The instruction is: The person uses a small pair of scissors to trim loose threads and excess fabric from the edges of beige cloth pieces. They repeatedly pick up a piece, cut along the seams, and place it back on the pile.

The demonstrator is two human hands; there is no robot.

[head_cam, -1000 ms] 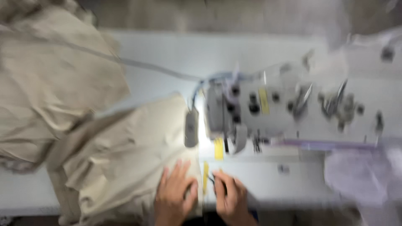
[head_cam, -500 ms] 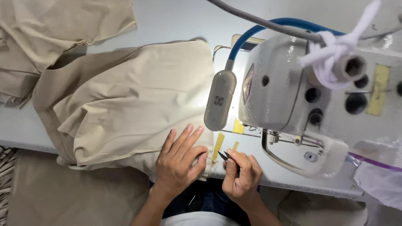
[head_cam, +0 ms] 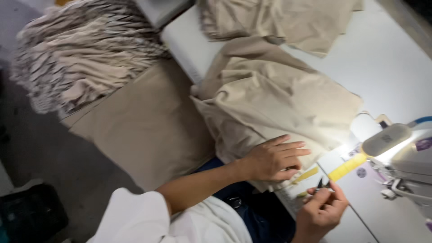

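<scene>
Beige fabric (head_cam: 270, 99) lies in loose folds on the white sewing table (head_cam: 391, 67), and its lower edge hangs over the front of the table toward the person. The left hand (head_cam: 272, 159) rests flat on this lower part of the fabric, palm down, with the fingers stretched out and a little spread; it grips nothing, it only presses the cloth. The right hand (head_cam: 321, 211) is just beside it, lower and closer to the sewing machine (head_cam: 405, 153), and its fingers are closed together around a small dark cutting tool (head_cam: 321, 183), of which only the tip shows above the fingertips. The tip of the tool is near a yellow strip (head_cam: 346, 167) that lies on the table under the bright lamp of the machine. A second, shorter yellow strip (head_cam: 306, 175) lies at the edge of the fabric, just beside the fingers of the left hand.

Another piece of the same beige cloth (head_cam: 279, 18) lies at the far side of the table. To the left of the table, lower down, a large stack of folded beige pieces (head_cam: 85, 49) is piled on a flat brown surface (head_cam: 148, 130). The person wears a white sleeve (head_cam: 135, 220).
</scene>
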